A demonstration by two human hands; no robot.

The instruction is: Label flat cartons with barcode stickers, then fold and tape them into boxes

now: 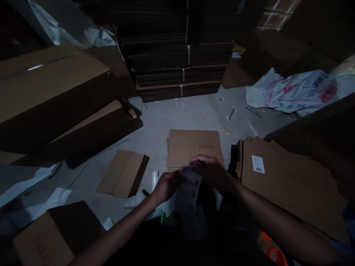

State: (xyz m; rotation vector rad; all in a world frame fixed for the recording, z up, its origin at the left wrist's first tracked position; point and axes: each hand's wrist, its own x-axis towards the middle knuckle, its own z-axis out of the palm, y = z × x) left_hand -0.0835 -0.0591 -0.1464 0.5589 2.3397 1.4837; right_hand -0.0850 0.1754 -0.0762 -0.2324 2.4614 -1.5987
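Head view, and pinching the upper end of a limp grey strip [188,188] in the grip of the left hand [166,184], with the right hand [209,170] up against the same end, too dark to tell whether pinching. Dangling down over the dark lap, just nearer than a flat carton [191,144] printed "primo" on the pale floor [177,114]! Flanked by a small box [122,173] at left and stacked cardboard sheets [288,181] at right.

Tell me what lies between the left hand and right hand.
In the head view, a greyish strip hangs between the left hand and right hand.
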